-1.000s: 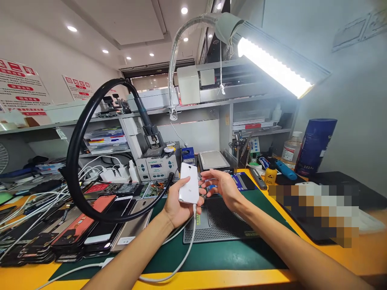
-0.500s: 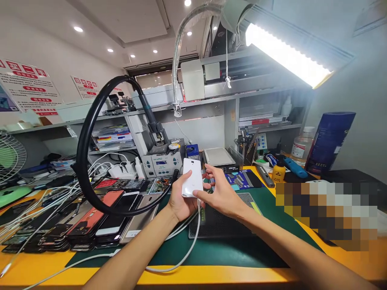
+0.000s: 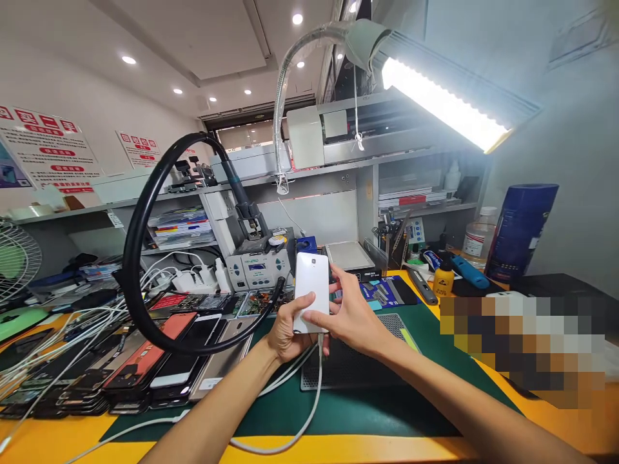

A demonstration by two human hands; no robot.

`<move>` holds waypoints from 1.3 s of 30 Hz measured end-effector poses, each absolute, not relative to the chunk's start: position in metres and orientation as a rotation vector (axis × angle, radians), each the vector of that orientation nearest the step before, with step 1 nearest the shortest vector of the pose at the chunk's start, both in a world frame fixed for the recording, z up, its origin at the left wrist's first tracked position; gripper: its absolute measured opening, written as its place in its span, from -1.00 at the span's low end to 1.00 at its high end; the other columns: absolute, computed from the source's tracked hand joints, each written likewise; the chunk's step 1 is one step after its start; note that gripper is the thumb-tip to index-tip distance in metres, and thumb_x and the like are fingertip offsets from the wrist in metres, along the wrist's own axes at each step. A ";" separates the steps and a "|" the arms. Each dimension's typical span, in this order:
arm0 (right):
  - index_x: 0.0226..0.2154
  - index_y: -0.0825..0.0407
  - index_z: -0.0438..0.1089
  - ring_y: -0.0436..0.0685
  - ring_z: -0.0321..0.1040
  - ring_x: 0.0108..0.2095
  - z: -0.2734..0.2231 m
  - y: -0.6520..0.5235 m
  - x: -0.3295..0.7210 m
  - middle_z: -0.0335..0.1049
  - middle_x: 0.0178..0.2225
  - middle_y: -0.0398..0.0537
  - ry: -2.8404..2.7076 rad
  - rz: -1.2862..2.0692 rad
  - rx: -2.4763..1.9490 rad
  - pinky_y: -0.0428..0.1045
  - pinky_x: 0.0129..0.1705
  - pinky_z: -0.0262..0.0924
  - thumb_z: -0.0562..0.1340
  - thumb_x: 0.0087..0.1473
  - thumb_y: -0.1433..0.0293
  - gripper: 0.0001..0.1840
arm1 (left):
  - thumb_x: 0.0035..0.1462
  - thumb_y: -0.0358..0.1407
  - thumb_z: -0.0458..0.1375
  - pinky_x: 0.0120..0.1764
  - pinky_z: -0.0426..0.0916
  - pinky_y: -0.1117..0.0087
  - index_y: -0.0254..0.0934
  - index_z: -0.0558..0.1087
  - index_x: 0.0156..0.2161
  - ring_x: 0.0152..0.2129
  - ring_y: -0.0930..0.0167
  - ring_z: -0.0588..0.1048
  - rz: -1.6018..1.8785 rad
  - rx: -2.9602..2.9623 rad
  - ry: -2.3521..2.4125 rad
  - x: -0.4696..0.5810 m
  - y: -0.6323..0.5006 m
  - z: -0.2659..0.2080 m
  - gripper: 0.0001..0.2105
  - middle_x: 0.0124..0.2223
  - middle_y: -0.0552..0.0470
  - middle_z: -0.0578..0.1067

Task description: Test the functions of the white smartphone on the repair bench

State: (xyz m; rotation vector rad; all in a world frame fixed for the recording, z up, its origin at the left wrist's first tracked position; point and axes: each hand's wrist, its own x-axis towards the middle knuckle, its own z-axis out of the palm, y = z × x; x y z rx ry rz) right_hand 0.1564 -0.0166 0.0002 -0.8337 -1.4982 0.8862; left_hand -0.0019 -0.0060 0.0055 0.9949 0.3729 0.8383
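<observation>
A white smartphone [image 3: 311, 277] is held upright above the green mat, its back and small camera facing me. My left hand [image 3: 285, 332] grips it from the lower left, thumb on the back panel and the other fingers mostly hidden behind. From the right, my right hand [image 3: 355, 314] presses its thumb on the lower back, with its fingers around the right edge. A white cable [image 3: 316, 380] is plugged into the phone's bottom end and loops down over the mat.
Stacked phones [image 3: 178, 361] and tangled white cables [image 3: 91, 316] cover the left side. A thick black hose [image 3: 130, 258] arches from a grey soldering station [image 3: 258, 270]. Beneath the hands lies a perforated black pad [image 3: 358, 367]. A bright lamp [image 3: 445, 103] hangs overhead; a yellow bottle [image 3: 443, 281] stands right.
My right thumb has slid inward and up from the phone's bottom corner onto its lower back. My left thumb lies farther across the panel. The view has shifted slightly.
</observation>
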 end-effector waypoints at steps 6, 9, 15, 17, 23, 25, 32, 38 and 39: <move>0.32 -0.10 0.14 0.25 0.34 0.08 0.024 -0.020 0.164 0.25 0.18 0.11 -1.544 0.708 -0.943 0.13 0.02 0.39 0.44 -0.05 0.18 -0.07 | 0.05 -0.02 0.30 -0.56 0.48 0.42 -0.46 0.36 0.21 -0.50 0.31 0.54 0.705 1.097 0.342 -0.004 -0.010 0.004 -0.28 -0.42 -0.11 0.54; 0.13 -0.04 0.34 0.18 0.45 -0.10 0.028 -0.020 0.164 0.39 0.08 0.08 -1.515 0.789 -0.953 0.07 -0.12 0.41 0.43 -0.05 0.17 -0.31 | 0.01 -0.04 0.34 -0.56 0.46 0.44 -0.42 0.46 0.07 -0.50 0.34 0.53 0.691 1.112 0.368 -0.005 -0.010 0.002 -0.40 -0.41 -0.11 0.54; -0.15 0.07 0.46 0.17 0.47 -0.24 0.030 -0.018 0.165 0.54 -0.21 0.02 -1.464 0.910 -0.895 0.03 -0.23 0.36 0.40 0.01 0.13 -0.56 | -0.03 -0.01 0.35 -0.58 0.40 0.45 -0.41 0.53 -0.19 -0.58 0.36 0.50 0.634 1.161 0.362 -0.005 -0.009 -0.002 -0.54 -0.45 -0.13 0.54; -0.21 0.07 0.47 0.15 0.44 -0.28 0.033 -0.019 0.166 0.54 -0.27 0.00 -1.437 0.905 -0.911 0.00 -0.29 0.33 0.39 0.00 0.10 -0.58 | -0.01 0.01 0.32 -0.57 0.38 0.46 -0.43 0.54 -0.22 -0.62 0.39 0.49 0.587 1.192 0.345 -0.003 -0.011 -0.001 -0.53 -0.44 -0.16 0.55; -0.32 0.06 0.46 0.07 0.32 -0.45 0.038 -0.018 0.170 0.47 -0.41 -0.05 -1.367 0.959 -0.958 -0.08 -0.55 0.12 0.36 -0.02 -0.04 -0.51 | -0.04 0.02 0.32 -0.61 0.34 0.48 -0.45 0.57 -0.21 -0.68 0.43 0.44 0.553 1.202 0.363 0.004 -0.025 0.014 -0.50 -0.49 -0.11 0.53; -0.33 0.07 0.47 0.07 0.31 -0.45 0.037 -0.016 0.171 0.46 -0.41 -0.05 -1.359 0.952 -0.970 -0.08 -0.54 0.12 0.34 -0.01 -0.06 -0.50 | -0.03 0.03 0.31 -0.60 0.33 0.49 -0.46 0.58 -0.22 -0.69 0.45 0.42 0.551 1.201 0.372 0.005 -0.027 0.016 -0.50 -0.50 -0.10 0.52; -0.45 0.06 0.41 0.03 0.20 -0.49 0.032 -0.011 0.173 0.31 -0.50 -0.13 -1.329 0.970 -0.973 -0.09 -0.53 0.22 0.27 0.05 -0.12 -0.45 | 0.10 0.01 0.24 -0.61 0.38 0.47 -0.57 0.55 -0.04 -0.65 0.40 0.47 0.530 1.145 0.330 0.001 -0.017 0.004 -0.42 -0.45 -0.18 0.54; -0.59 0.03 0.18 0.00 0.11 -0.52 0.031 -0.007 0.173 0.08 -0.57 -0.18 -1.293 0.967 -0.988 -0.10 -0.56 0.29 0.20 0.08 -0.16 -0.37 | 0.22 -0.04 0.16 -0.65 0.45 0.41 -0.48 0.46 0.14 -0.53 0.30 0.56 0.583 0.981 0.231 0.004 -0.014 -0.003 -0.44 -0.09 -0.34 0.59; -0.59 0.04 0.19 0.00 0.12 -0.51 0.030 -0.007 0.173 0.10 -0.57 -0.17 -1.297 0.960 -1.000 -0.10 -0.58 0.28 0.20 0.08 -0.16 -0.38 | 0.23 -0.04 0.15 -0.66 0.46 0.40 -0.48 0.46 0.15 -0.52 0.29 0.57 0.592 0.961 0.219 0.005 -0.014 -0.003 -0.45 -0.06 -0.34 0.59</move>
